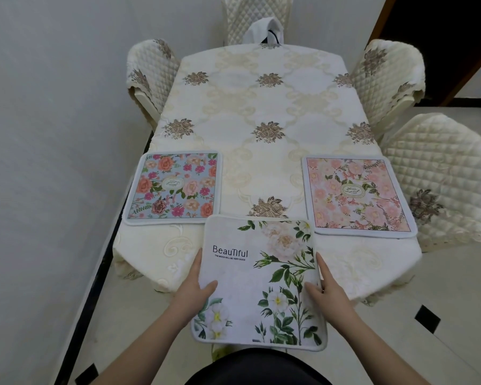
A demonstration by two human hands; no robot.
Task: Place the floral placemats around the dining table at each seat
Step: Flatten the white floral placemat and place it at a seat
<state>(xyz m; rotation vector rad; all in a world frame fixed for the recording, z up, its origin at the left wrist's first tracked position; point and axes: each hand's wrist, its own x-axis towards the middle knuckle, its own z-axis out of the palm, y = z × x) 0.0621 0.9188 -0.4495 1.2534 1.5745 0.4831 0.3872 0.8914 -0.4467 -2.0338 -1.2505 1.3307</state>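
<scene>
So two mats are down already: the blue floral placemat (175, 186) sits at the near-left seat and the pink floral placemat (358, 194) at the near-right, both flat on the cream tablecloth (264, 107). The third one, the white "Beautiful" placemat (258, 279), is in the air over the near end of the table, its far edge just reaching the cloth. The left hand (196, 284) pinches its left edge and the right hand (326, 284) its right edge, thumbs on top, fingers underneath, both clamped on it.

My guess on handling: light, soft, plush-looking fabric with a bound rim. It holds fairly flat here, but I'd bet it flops if grabbed by one corner. Mid-edge on opposite sides, like this, looks like the sane grip. Not fragile, probably not slippery. The far seats with the quilted chairs (150, 70) have no mats yet.
</scene>
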